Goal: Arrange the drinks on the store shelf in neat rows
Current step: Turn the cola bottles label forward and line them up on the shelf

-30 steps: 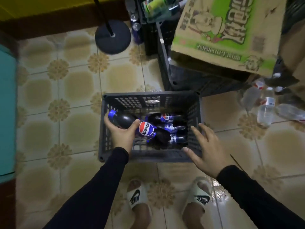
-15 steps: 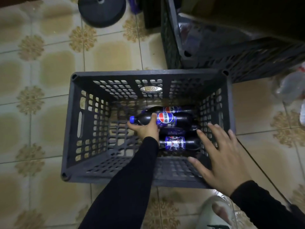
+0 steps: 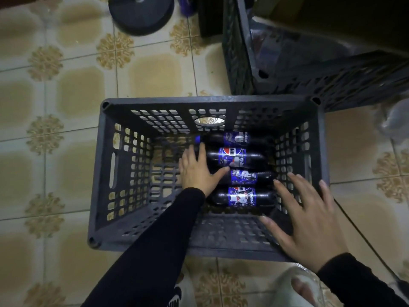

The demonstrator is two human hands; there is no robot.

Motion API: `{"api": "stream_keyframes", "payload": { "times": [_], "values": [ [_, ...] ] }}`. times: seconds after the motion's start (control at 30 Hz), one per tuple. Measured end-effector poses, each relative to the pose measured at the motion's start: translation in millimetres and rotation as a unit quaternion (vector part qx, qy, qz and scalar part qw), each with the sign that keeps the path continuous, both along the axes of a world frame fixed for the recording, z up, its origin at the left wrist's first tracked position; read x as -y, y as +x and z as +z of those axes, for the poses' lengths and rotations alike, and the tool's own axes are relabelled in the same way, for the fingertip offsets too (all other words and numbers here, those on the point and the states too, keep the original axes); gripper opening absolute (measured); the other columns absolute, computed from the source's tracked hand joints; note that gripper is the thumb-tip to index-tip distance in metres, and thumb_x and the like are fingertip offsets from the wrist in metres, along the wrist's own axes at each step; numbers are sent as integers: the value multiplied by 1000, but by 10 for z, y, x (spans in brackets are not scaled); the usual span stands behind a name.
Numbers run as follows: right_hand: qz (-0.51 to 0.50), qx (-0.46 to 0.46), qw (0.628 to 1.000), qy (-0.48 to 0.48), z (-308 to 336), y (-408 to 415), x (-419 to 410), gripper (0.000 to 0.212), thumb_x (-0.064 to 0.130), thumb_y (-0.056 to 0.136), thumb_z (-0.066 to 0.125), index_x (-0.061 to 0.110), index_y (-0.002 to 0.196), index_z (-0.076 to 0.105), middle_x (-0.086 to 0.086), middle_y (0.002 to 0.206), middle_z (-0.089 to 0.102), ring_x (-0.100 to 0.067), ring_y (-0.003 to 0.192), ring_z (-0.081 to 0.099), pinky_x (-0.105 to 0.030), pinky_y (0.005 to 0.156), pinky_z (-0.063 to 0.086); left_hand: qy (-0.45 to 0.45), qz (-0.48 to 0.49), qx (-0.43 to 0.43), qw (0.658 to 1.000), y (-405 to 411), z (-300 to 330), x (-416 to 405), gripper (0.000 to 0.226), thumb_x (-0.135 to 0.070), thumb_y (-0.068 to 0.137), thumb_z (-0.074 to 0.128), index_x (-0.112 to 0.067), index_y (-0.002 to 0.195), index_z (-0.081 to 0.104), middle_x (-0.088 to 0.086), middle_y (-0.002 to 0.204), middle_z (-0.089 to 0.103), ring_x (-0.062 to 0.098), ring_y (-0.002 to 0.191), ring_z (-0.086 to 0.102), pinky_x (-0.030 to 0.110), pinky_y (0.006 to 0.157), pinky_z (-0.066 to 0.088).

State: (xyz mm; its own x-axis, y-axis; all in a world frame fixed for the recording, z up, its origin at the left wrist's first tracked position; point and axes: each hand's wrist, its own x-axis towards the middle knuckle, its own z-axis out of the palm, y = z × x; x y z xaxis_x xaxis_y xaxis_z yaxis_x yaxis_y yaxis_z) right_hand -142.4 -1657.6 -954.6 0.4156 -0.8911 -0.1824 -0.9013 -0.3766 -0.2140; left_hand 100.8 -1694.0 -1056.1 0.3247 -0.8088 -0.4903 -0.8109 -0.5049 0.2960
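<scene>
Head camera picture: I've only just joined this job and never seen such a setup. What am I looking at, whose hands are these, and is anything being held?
There is no machine here. A person wears one wide-angle camera on the head, looking down, so you see their own two arms in black sleeves.

On the tiled floor stands a dark plastic crate. In its right half four cola bottles lie on their sides, one beside the next.

The left hand reaches down into the crate and lies flat on the bottles' neck ends, fingers straight; it grips nothing. The right hand is spread open at the crate's near right corner and holds nothing; whether it touches the rim I cannot tell.

Behind stands a second crate and a round black stand base.
</scene>
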Motion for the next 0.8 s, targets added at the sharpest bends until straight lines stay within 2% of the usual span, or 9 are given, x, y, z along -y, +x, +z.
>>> {"api": "stream_keyframes", "payload": {
  "times": [0.1,0.27,0.4,0.47,0.53,0.67,0.8],
  "values": [
    [-1,4,1000,-7,-16,-7,-7,73,62,86,46,10,134,57,-19,142,49,-33,134,44,-55,116,19,30,17,-15,999,-21,-98,139,111,-83,77,52,-19,159,14,21,164,11,36,152,6,48,124,7],
    [2,15,1000,-20,-52,-22,-12,73,63,84,48,9,133,58,-19,140,50,-33,132,46,-55,115,21,60,119,-62,989,-132,-301,168,112,-80,77,57,-10,157,21,25,161,15,38,151,9,46,123,14],
    [8,10,1000,-23,-58,-30,-11,75,64,84,48,8,133,59,-19,140,50,-33,131,45,-57,114,21,84,184,-85,976,-124,-344,139,123,-85,66,64,-17,158,18,24,163,3,39,152,5,50,123,12],
    [8,3,1000,-20,-62,-30,-16,75,64,84,47,8,133,59,-20,140,50,-33,131,46,-57,115,21,107,233,-145,956,-63,-360,165,132,-83,58,72,-21,159,13,21,164,-4,41,151,12,50,121,23],
    [6,-1,1000,-16,-57,-24,-14,76,65,84,47,8,132,59,-19,140,50,-33,131,46,-57,115,21,101,257,-180,944,-43,-372,180,134,-78,55,79,-22,158,14,18,163,-2,41,149,19,50,117,32],
    [0,-8,1000,-8,-33,-6,-11,77,66,84,46,8,133,59,-19,140,50,-33,131,46,-55,116,18,60,257,-151,952,-156,-341,122,131,-77,53,81,-20,155,22,19,158,10,41,144,27,51,113,38],
    [-2,-14,1000,-4,-21,7,-13,77,67,84,46,9,133,58,-18,141,50,-32,131,46,-55,117,17,56,241,-126,961,-343,-352,167,127,-76,53,81,-17,151,27,21,151,19,41,138,33,48,112,39]
  ]
}}
